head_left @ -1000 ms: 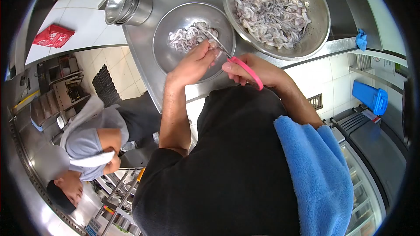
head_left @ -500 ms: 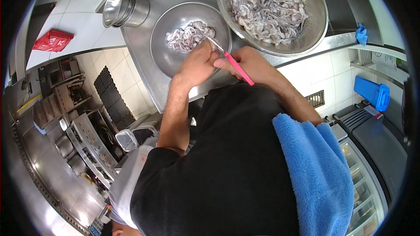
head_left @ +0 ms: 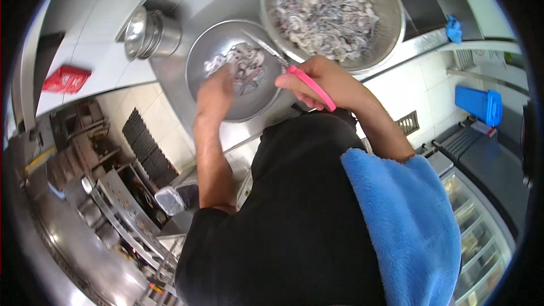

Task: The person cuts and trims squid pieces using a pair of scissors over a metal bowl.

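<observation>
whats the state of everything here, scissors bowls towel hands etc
pink-handled scissors: held, blade gap unclear
right hand: gripping the scissors
left hand: blurred, at the tentacles
smaller bowl: partly filled
colander: heaped with more tentacles
metal containers: nested
blue towel: draped, dry or damp unclear

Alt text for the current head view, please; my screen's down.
Right hand holds pink-handled scissors; the motion-blurred left hand is at a metal bowl of pale, squid-like pieces. Beyond, a larger metal bowl holds more; a blue cloth lies nearer.
</observation>
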### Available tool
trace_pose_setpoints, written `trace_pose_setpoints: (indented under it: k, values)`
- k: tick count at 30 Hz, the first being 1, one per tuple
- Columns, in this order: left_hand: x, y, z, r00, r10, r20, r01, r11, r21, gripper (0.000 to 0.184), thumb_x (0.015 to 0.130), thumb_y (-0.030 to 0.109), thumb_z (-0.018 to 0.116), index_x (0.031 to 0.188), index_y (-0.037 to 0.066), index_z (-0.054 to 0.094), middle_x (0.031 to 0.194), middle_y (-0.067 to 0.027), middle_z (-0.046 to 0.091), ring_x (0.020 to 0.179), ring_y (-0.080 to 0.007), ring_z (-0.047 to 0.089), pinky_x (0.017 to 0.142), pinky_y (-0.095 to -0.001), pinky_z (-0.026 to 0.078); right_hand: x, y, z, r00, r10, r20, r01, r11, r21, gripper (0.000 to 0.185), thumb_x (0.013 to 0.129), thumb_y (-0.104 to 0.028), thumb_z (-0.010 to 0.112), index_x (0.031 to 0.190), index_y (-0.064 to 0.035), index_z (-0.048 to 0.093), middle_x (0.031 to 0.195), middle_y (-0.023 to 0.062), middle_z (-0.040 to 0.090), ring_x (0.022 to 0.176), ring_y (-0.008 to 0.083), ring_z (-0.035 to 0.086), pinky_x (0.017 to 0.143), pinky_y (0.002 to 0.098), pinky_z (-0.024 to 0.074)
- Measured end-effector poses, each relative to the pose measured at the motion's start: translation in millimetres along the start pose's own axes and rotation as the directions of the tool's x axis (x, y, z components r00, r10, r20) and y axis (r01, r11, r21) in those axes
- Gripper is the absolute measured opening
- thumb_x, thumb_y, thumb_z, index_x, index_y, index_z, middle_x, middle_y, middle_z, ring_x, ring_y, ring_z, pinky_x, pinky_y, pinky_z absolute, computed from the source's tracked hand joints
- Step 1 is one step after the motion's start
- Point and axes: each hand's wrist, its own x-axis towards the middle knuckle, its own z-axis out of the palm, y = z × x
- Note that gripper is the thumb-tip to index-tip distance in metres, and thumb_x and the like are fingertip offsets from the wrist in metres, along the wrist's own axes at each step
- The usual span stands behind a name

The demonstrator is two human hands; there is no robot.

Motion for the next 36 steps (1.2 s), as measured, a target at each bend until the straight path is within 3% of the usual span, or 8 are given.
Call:
trace_pose_setpoints:
  k: [5,9,12,17,19,23,26,36]
  values:
    - [9.7,-21.4,-6.8,0.996,-0.027,-0.086,0.025,0.999,-0.022,0.023,0.102,0.02,0.059,0.108,0.0,0.068,0.094,-0.023,0.074,0.073,-0.0415,0.07,0.066,-0.0473,0.054,-5.4,29.8,-24.8,0.984,0.065,-0.166,-0.063,0.998,0.015,0.069,0.088,-0.069,0.073,0.064,-0.0052,0.064,0.054,0.0024,0.058,0.047,0.0116,0.058,0.044,0.0258,0.0446]
    - [11.7,-6.3,-46.4,0.948,-0.306,0.087,0.314,0.855,-0.412,0.035,0.105,0.033,0.062,0.105,-0.002,0.068,0.086,-0.0112,0.074,0.062,-0.0127,0.061,0.06,-0.0321,0.048,-14.4,50.7,-40.9,0.958,0.05,-0.283,-0.011,0.991,0.137,0.066,0.094,-0.065,0.068,0.065,-0.0062,0.063,0.054,0.0019,0.056,0.045,0.0103,0.055,0.044,0.0246,0.0433]
    - [16.6,-6.2,-56.0,0.953,-0.302,0.03,0.279,0.833,-0.478,0.035,0.103,0.033,0.065,0.111,0.0,0.07,0.087,-0.0112,0.074,0.068,-0.0182,0.063,0.065,-0.0342,0.051,-23.3,55.7,-50.9,0.925,0.063,-0.376,-0.013,0.991,0.133,0.067,0.097,-0.066,0.064,0.065,-0.0069,0.062,0.053,0.0012,0.054,0.044,0.0101,0.053,0.043,0.0248,0.0417]
    - [25.5,-43.4,3.0,0.991,-0.058,-0.123,0.086,0.968,0.236,0.043,0.094,0.03,0.076,0.128,0.005,0.07,0.115,-0.0176,0.073,0.104,-0.0336,0.068,0.091,-0.0447,0.053,-38.2,61.4,-69.4,0.887,0.062,-0.457,-0.004,0.992,0.127,0.07,0.099,-0.07,0.057,0.066,-0.0078,0.061,0.053,0.0008,0.053,0.045,0.009,0.051,0.041,0.0245,0.0367]
    - [36.2,-19.4,9.8,0.98,0.034,-0.198,0.028,0.952,0.304,0.046,0.09,0.024,0.079,0.13,0.006,0.068,0.133,-0.0207,0.066,0.126,-0.0375,0.062,0.105,-0.0471,0.049,-43.8,66.5,-79.0,0.862,0.082,-0.501,-0.029,0.993,0.113,0.072,0.1,-0.071,0.053,0.067,-0.0077,0.062,0.054,0.0007,0.054,0.045,0.0083,0.051,0.039,0.0239,0.0336]
    - [68.2,77.8,4.4,0.952,0.22,-0.212,-0.232,0.972,-0.031,0.03,0.09,0.014,0.075,0.119,0.007,0.074,0.123,-0.0164,0.07,0.116,-0.038,0.065,0.099,-0.0457,0.052,-56.3,80.2,-94.4,0.805,0.125,-0.58,-0.033,0.985,0.167,0.073,0.099,-0.073,0.053,0.067,-0.0077,0.062,0.056,0.0008,0.055,0.046,0.0087,0.052,0.039,0.0238,0.0339]
    - [96.9,131.5,24.1,0.938,0.346,0.002,-0.338,0.92,-0.197,0.02,0.092,0.014,0.072,0.11,0.009,0.076,0.114,-0.0129,0.072,0.108,-0.0358,0.067,0.094,-0.0456,0.053,-63.8,85.8,-101.9,0.755,0.136,-0.642,-0.031,0.985,0.172,0.073,0.101,-0.071,0.051,0.066,-0.008,0.061,0.055,0.0007,0.054,0.047,0.0086,0.052,0.04,0.0237,0.0344]
    - [158.2,214.2,135.7,0.744,0.585,0.323,-0.625,0.781,0.023,0.018,0.094,0.015,0.066,0.109,0.012,0.077,0.109,-0.0104,0.071,0.104,-0.0344,0.069,0.09,-0.0457,0.056,-83.9,118.9,-115.9,0.696,0.22,-0.683,-0.009,0.954,0.299,0.069,0.101,-0.067,0.056,0.067,-0.0076,0.062,0.055,0.0005,0.055,0.046,0.0087,0.053,0.042,0.0235,0.0366]
